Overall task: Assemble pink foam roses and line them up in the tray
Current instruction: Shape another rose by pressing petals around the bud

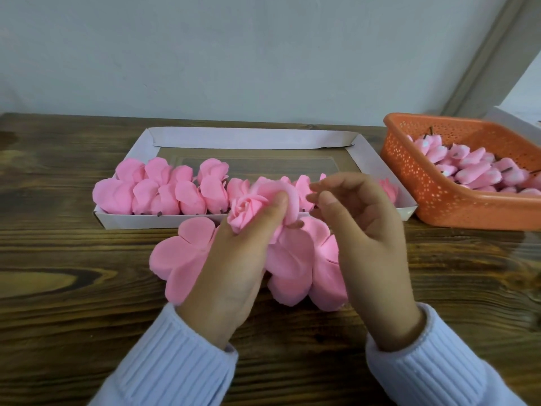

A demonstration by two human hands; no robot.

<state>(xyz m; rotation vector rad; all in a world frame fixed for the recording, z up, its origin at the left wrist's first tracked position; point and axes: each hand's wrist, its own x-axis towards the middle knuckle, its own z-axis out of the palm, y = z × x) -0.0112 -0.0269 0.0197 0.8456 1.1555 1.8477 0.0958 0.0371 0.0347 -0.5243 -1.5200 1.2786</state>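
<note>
My left hand (234, 259) grips a pink foam rose (251, 206) from below, just in front of the white cardboard tray (164, 221). My right hand (363, 230) hovers beside the rose with fingers apart, holding nothing. A row of finished pink roses (164, 191) lies along the tray's near side. Flat pink petal sheets (181, 256) lie on the wooden table under my hands, partly hidden by them.
An orange perforated basket (415, 177) at the right holds several pink rose buds (474, 168) with dark stems. The tray's far half shows bare bottom. A grey wall runs behind the table; a white box edge (515, 121) sits behind the basket.
</note>
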